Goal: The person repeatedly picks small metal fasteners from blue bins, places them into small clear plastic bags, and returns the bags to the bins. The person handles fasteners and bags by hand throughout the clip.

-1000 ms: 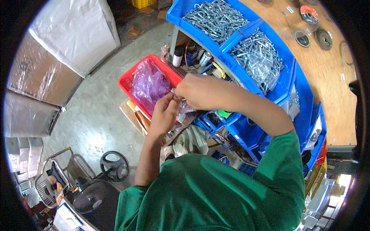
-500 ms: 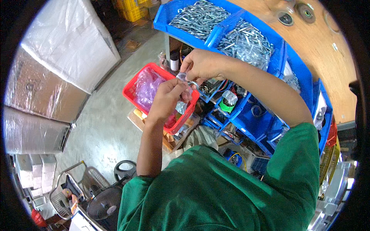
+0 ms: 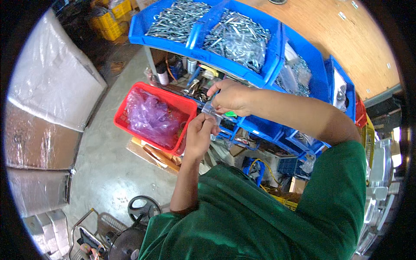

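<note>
A small clear plastic bag [image 3: 209,109] is pinched at its lower part by my left hand [image 3: 199,135], with thumb and fingers pressed together. Just above and to the right, my right hand [image 3: 233,98] is closed with its fingers curled down at the bag's upper end. What those fingers hold is hidden. To the left of both hands, a red plastic tub [image 3: 187,104] contains a crumpled purple plastic bag [image 3: 149,115]. Beyond the hands, blue bins [image 3: 195,53] hold heaps of small shiny metal parts [image 3: 236,37].
A wooden tabletop [image 3: 342,43] lies at the far right behind the bins. More blue bins [image 3: 260,128] sit below, under my right forearm. Plastic-wrapped cartons [image 3: 43,134] stand along the left. A black fan [image 3: 128,242] is at the lower left, and yellow crates [image 3: 108,24] at the far left.
The view has shifted, so the tub and bins appear further left. My right fingers have drawn slightly apart from my left ones. The curved metal piece seen earlier is no longer plainly visible.
</note>
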Motion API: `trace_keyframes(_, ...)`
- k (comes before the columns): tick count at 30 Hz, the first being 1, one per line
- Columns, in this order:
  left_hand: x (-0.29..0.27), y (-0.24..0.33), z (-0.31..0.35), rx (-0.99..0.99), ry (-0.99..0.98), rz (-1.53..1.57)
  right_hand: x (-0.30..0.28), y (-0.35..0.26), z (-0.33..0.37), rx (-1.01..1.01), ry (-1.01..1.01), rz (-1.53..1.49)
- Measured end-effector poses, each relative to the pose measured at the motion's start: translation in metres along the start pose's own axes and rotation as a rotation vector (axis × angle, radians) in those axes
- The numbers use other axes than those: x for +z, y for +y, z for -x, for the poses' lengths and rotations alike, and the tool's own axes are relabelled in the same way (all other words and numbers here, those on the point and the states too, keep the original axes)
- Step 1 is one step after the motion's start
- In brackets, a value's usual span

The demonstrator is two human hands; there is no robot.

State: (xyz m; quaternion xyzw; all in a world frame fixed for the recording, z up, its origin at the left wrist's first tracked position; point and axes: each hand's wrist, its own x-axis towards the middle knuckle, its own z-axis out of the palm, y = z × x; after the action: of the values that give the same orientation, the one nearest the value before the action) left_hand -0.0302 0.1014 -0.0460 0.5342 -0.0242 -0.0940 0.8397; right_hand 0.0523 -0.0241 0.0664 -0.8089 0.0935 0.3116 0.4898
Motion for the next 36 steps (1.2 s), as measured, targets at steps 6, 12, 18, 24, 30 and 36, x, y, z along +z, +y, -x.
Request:
trace_keyframes(6,0.019,-0.037,0.028,-0.136,0.029,0.142,-0.011,0.060,0.012,0.011,0.005,-0.173)
trace_keyframes(12,0.022,-0.050,0.043,-0.044,-0.026,-0.012,-0.018,0.112,0.027,-0.389,0.196,0.329)
trace_keyframes(18,0.014,-0.044,0.042,0.172,-0.038,-0.453,0.011,0.154,0.024,-0.458,0.000,-0.088)
trace_keyframes(24,0.005,-0.036,0.045,0.200,0.070,-0.478,0.014,0.152,0.035,-0.493,0.316,0.248)
trace_keyframes(30,0.010,-0.003,0.061,0.233,0.160,-0.802,0.009,0.128,0.063,-0.510,0.419,0.237)
trace_keyframes(36,-0.001,0.013,0.055,0.192,-0.063,-0.644,0.000,0.126,0.069,-0.531,0.260,0.049)
